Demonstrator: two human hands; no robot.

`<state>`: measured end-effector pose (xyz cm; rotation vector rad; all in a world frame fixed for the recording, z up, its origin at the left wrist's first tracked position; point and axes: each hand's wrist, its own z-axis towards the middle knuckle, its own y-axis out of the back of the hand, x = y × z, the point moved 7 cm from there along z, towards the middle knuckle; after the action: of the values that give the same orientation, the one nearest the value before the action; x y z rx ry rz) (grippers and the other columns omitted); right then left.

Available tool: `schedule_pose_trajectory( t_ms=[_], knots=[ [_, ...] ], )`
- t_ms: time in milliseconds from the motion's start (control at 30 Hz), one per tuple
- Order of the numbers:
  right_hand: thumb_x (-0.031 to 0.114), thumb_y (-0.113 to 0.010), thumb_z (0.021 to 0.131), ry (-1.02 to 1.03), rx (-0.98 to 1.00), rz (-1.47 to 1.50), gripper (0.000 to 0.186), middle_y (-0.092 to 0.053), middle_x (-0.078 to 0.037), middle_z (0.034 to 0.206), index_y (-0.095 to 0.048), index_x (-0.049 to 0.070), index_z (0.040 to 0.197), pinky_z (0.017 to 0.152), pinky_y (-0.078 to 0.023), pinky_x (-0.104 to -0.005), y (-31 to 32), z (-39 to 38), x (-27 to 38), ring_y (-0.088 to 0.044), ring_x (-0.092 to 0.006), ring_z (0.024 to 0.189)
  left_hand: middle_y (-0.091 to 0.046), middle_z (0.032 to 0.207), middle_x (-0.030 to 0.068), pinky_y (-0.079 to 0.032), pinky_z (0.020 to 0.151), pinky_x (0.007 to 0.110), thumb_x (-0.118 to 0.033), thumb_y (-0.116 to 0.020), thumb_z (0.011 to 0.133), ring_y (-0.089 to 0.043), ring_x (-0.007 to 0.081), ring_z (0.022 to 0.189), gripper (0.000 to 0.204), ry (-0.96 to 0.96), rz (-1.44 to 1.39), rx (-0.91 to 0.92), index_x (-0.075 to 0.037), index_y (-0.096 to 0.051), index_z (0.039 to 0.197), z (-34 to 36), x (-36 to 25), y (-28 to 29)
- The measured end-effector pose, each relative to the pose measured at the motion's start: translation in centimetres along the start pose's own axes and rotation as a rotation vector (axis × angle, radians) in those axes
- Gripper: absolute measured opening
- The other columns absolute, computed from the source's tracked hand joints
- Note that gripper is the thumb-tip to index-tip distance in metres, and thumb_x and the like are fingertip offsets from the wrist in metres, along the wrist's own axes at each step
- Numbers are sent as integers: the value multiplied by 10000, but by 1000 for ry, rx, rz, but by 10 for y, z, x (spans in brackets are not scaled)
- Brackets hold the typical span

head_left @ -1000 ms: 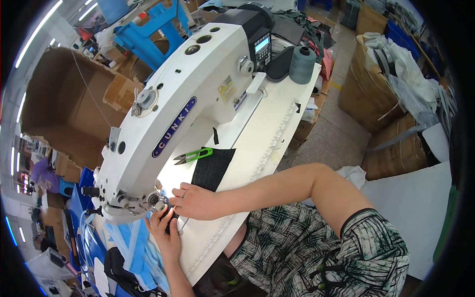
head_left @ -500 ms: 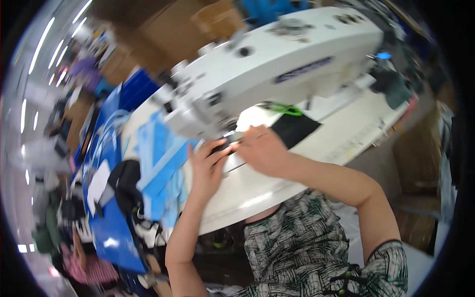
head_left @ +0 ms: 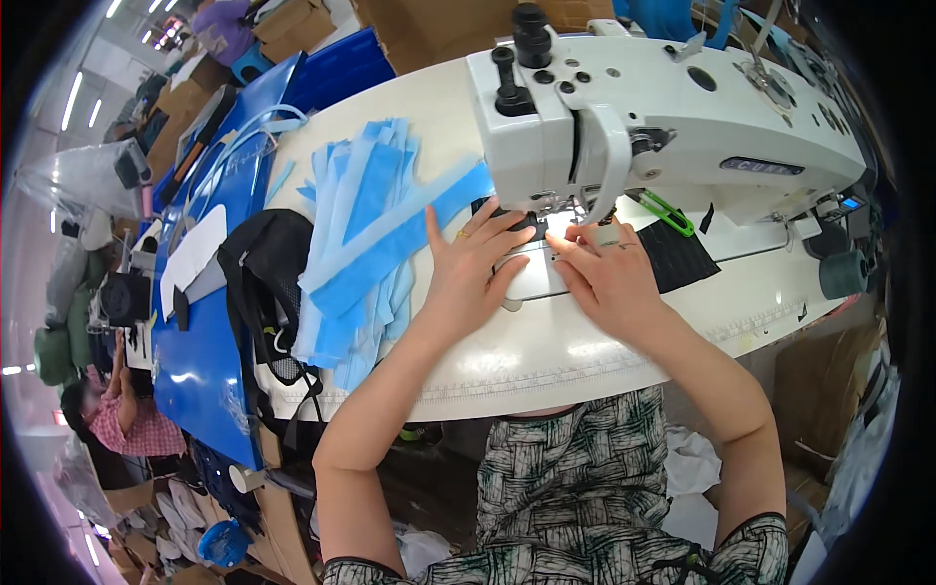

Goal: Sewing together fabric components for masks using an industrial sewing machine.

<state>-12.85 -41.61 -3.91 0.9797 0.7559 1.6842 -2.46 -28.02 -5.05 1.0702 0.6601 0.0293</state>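
Observation:
My left hand [head_left: 476, 261], wearing a ring, rests with fingers spread on a dark fabric piece [head_left: 516, 228] left of the needle of the white sewing machine [head_left: 663, 117]. My right hand [head_left: 606, 278] lies at the presser foot [head_left: 565, 213], fingers apart and slightly bent, with something pale around one finger. Both sets of fingertips partly hide the fabric. Green thread snips [head_left: 666, 212] lie behind my right hand, beside a flat black fabric piece [head_left: 682, 258]. A pile of light-blue strips [head_left: 351, 263] lies left of my left hand.
A black mesh bag [head_left: 263, 283] and blue boards [head_left: 200, 380] are at the left. A grey-green thread cone [head_left: 842, 275] stands at the table's right end. Cardboard boxes [head_left: 819, 409] are beside the ruled table edge [head_left: 585, 368]. A co-worker [head_left: 132, 424] works at far left.
My view has swung round, placing the machine upper right and showing more of the blue strips. My left fingers, bunched at the presser foot earlier, are now spread out left of it.

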Motion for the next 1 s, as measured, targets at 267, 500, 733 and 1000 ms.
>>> schedule_pose_trajectory(
  t_ms=[267, 500, 733, 1000],
  knots=[
    [201, -676, 940, -83, 75, 41, 295, -667, -80, 1102, -705, 107, 1218, 897, -462, -462, -2, 0, -2, -609, -305, 1026, -610, 1418, 52, 34, 1159, 734, -276, -612, 1021, -438, 296, 1452, 373, 9, 33, 9, -181, -638, 1380, -1, 6, -6],
    [173, -692, 931, -90, 76, 85, 299, -640, -97, 1107, -708, 102, 1221, 845, -479, -430, -1, 3, 2, -645, -298, 966, -584, 1465, 49, 31, 1156, 751, -287, -603, 1026, -375, 288, 1509, 367, 9, 39, 5, -185, -620, 1378, -6, 8, -8],
    [144, -717, 905, -85, 49, 112, 301, -635, -76, 1110, -712, 106, 1203, 683, -514, -377, 3, 5, 3, -667, -253, 860, -548, 1519, 53, 17, 1171, 747, -298, -591, 1030, -352, 279, 1523, 375, -11, 43, -9, -162, -621, 1379, -6, 8, -9],
    [141, -718, 905, -82, 61, 114, 298, -631, -80, 1110, -708, 102, 1200, 687, -520, -376, 3, 7, 2, -666, -260, 859, -551, 1514, 63, 8, 1188, 725, -282, -584, 1032, -350, 275, 1523, 380, -3, 57, -25, -150, -620, 1386, -7, 8, -10]
  ],
)
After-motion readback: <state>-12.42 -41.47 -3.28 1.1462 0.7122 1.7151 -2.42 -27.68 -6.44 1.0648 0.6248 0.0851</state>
